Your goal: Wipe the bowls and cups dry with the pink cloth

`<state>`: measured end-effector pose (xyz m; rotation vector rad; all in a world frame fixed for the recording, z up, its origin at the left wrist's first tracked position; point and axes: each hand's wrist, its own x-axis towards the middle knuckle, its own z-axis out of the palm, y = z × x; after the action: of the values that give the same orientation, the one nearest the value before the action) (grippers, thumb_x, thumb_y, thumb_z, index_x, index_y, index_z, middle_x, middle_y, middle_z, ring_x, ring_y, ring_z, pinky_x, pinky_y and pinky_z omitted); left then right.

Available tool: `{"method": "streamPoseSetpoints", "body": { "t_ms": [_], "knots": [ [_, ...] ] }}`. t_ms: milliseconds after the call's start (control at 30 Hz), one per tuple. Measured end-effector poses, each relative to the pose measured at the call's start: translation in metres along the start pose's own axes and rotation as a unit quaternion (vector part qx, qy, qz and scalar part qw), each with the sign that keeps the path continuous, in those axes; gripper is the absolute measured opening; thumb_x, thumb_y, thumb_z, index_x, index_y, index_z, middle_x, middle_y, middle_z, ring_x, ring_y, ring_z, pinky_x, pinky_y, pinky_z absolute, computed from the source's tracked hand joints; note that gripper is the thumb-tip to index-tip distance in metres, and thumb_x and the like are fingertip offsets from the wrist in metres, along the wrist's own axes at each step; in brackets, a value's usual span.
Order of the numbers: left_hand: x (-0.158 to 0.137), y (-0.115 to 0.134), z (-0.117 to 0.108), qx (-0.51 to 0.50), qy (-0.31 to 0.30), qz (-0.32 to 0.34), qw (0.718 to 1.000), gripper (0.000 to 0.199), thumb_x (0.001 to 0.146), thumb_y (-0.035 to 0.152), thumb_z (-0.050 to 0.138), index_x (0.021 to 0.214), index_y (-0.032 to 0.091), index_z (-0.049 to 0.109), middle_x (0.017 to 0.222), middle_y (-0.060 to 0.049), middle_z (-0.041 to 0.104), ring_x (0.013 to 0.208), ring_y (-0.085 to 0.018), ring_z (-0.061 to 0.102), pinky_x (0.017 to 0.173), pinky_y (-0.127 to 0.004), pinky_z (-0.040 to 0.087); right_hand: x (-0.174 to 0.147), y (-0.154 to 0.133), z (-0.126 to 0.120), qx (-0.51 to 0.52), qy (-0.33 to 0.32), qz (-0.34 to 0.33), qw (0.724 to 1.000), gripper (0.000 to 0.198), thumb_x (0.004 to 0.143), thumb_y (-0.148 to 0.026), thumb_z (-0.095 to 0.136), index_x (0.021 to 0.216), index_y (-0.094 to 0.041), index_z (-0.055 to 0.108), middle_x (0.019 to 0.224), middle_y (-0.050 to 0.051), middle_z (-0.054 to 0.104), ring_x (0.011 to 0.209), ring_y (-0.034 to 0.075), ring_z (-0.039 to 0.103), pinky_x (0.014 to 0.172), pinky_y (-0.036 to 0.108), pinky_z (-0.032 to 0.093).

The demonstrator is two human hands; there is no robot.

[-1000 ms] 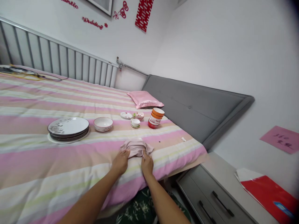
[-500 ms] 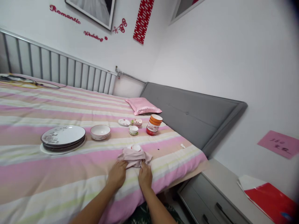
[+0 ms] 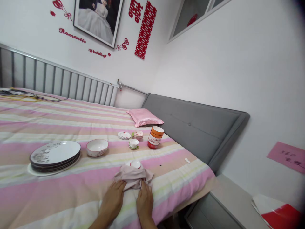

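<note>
A crumpled dusty-pink cloth (image 3: 132, 176) lies on the striped bedspread in front of me. My left hand (image 3: 113, 197) holds its near left edge, the fingers close together. At the near right edge my right hand (image 3: 145, 199) grips the cloth, with fingertips tucked into a fold. Just behind the cloth, and partly covered by it, sits a small white bowl (image 3: 135, 164) with a bit of red on its side. Something white and flat shows beside that bowl, mostly hidden.
To the left are a stack of dark-rimmed plates (image 3: 59, 151) and a white bowl (image 3: 97, 147). Farther back stand small saucers (image 3: 124, 135), little cups (image 3: 133, 143) and stacked orange and red bowls (image 3: 156, 136). A grey headboard (image 3: 190, 127) and nightstand (image 3: 231, 190) are at right.
The view has tilted up, so everything sits lower in the picture. Both hands stay at the cloth's near edge; the right fingers look flatter against it.
</note>
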<state>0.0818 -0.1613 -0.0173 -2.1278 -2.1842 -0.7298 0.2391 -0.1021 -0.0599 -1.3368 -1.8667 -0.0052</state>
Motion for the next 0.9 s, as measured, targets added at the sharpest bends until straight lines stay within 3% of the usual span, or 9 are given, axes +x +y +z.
{"method": "streamPoseSetpoints", "body": {
  "t_ms": [133,233,400,533,700,900],
  "knots": [
    [0.002,-0.001,0.001,0.003,0.004,0.001,1.0,0.046,0.086,0.017,0.036,0.124,0.017,0.062,0.13,-0.009,0.06,0.123,-0.025,0.053,0.109,-0.046,0.036,0.001,0.0,-0.001,0.017,-0.007,0.009,1.0,0.042,0.088,-0.014,0.036,0.121,-0.018,0.063,0.117,0.013,0.067,0.108,0.028,0.062,0.096,0.044,0.046],
    [0.003,0.0,0.001,0.004,0.002,0.0,1.0,0.046,0.085,0.018,0.037,0.124,0.019,0.062,0.13,-0.008,0.059,0.124,-0.025,0.052,0.11,-0.047,0.035,0.006,-0.007,-0.003,0.04,-0.016,0.026,0.999,0.041,0.092,-0.033,0.042,0.126,-0.016,0.058,0.126,0.015,0.061,0.115,0.03,0.058,0.101,0.047,0.041],
    [0.005,0.005,-0.002,0.007,-0.019,0.001,1.0,0.048,0.085,0.018,0.035,0.126,0.016,0.061,0.131,-0.01,0.058,0.125,-0.026,0.051,0.11,-0.046,0.034,0.027,-0.034,-0.002,0.038,-0.004,0.149,0.988,0.067,0.085,-0.056,0.047,0.127,-0.005,0.054,0.127,0.026,0.057,0.116,0.039,0.054,0.097,0.053,0.038],
    [0.006,0.009,-0.002,0.001,-0.03,0.001,1.0,0.048,0.086,0.018,0.034,0.127,0.013,0.059,0.133,-0.011,0.057,0.126,-0.026,0.049,0.111,-0.047,0.031,0.043,-0.048,0.0,0.062,-0.004,0.208,0.976,0.074,0.08,-0.056,0.051,0.125,0.002,0.051,0.127,0.034,0.052,0.117,0.045,0.05,0.095,0.057,0.034],
    [0.009,0.01,-0.003,-0.036,-0.043,0.018,0.998,0.046,0.088,0.018,0.036,0.127,0.014,0.06,0.133,-0.012,0.056,0.128,-0.028,0.048,0.111,-0.051,0.03,0.057,-0.053,0.003,0.068,0.011,0.21,0.975,0.072,0.08,-0.054,0.052,0.125,0.001,0.047,0.126,0.035,0.051,0.116,0.045,0.049,0.094,0.054,0.034],
    [0.007,0.016,-0.007,-0.126,-0.04,0.072,0.989,0.039,0.088,0.021,0.042,0.12,0.025,0.065,0.124,-0.004,0.064,0.119,-0.023,0.057,0.108,-0.043,0.037,0.07,-0.05,0.009,0.067,-0.005,0.147,0.987,0.075,0.079,-0.052,0.056,0.13,0.0,0.038,0.133,0.033,0.044,0.125,0.041,0.041,0.101,0.05,0.031]
  ]
}}
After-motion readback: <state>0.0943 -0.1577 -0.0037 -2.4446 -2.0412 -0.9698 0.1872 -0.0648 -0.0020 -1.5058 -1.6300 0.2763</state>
